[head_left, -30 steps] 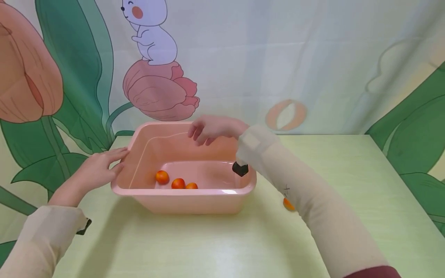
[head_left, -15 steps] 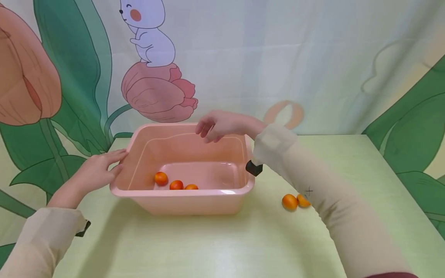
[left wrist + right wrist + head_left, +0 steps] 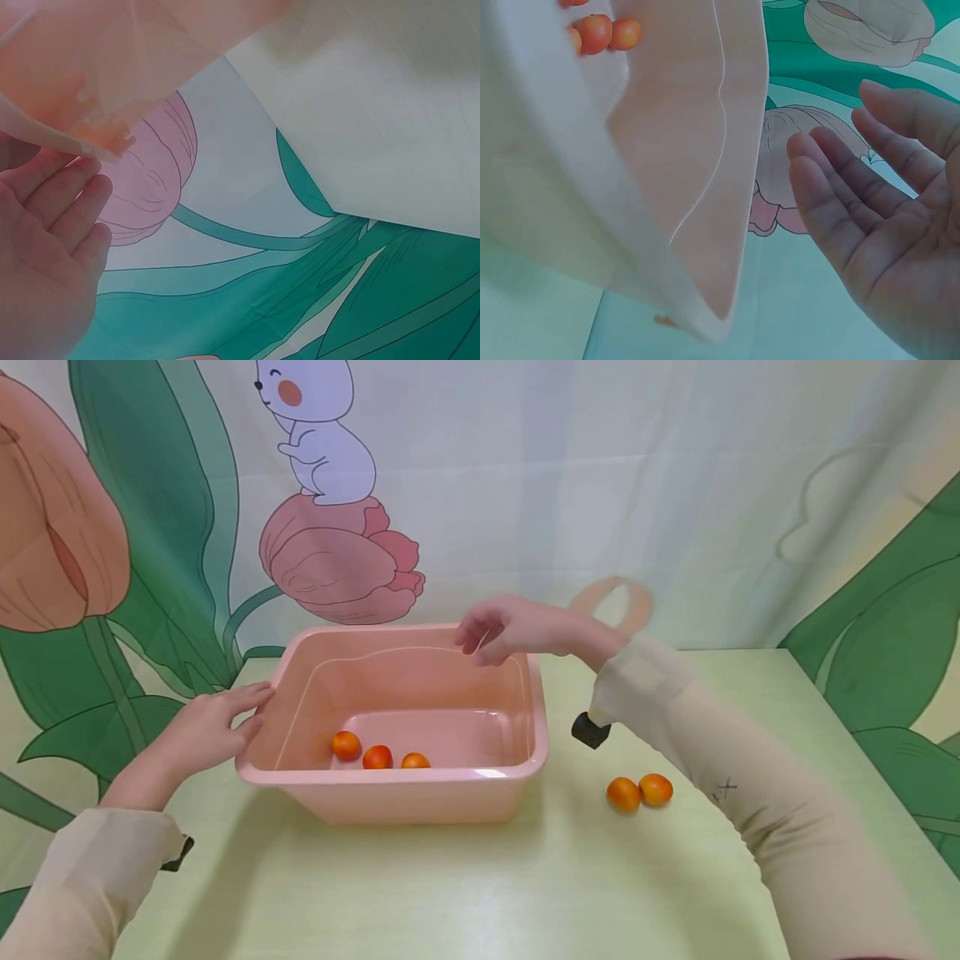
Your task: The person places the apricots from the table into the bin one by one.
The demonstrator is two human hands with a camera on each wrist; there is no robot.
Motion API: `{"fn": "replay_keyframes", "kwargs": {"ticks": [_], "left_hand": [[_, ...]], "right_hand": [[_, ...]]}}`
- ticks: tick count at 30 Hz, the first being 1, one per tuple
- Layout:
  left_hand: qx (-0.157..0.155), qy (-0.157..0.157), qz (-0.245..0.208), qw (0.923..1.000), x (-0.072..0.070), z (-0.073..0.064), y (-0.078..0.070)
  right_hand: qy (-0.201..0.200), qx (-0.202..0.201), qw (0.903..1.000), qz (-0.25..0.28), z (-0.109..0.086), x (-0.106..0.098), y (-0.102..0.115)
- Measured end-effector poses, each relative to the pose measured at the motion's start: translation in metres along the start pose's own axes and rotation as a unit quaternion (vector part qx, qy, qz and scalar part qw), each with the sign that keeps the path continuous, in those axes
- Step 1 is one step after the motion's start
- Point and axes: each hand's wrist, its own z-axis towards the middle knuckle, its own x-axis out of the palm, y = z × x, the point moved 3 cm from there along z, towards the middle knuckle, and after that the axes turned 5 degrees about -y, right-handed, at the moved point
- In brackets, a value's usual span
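On the table stands a pink plastic basin, with small orange-red round fruits on its floor toward the near left. My left hand touches the basin's left rim, its fingers fairly straight. In the left wrist view, those fingers lie at the rim. Above the back right part of the basin is my right hand. Its fingers are loosely bent and hold nothing, as the right wrist view shows with the palm facing the camera. Two more orange fruits lie together on the table to the right.
The pale green table reaches back to a hanging cloth printed with tulips and a white animal. Both sleeves are cream, with a black object at the right wrist.
My right hand has moved to the right across the basin's back rim, and its forearm has uncovered the two fruits on the table. The left hand stays at the rim.
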Motion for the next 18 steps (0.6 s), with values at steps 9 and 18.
{"fn": "replay_keyframes", "kwargs": {"ticks": [9, 18], "left_hand": [[-0.002, 0.003, 0.0, 1.0, 0.002, 0.002, 0.003], [-0.006, 0.006, -0.001, 1.0, 0.002, 0.002, 0.003]], "right_hand": [[-0.022, -0.014, 0.9993, 0.029, -0.028, -0.012, -0.013], [-0.026, -0.022, 0.9988, 0.036, -0.052, -0.017, -0.031]]}}
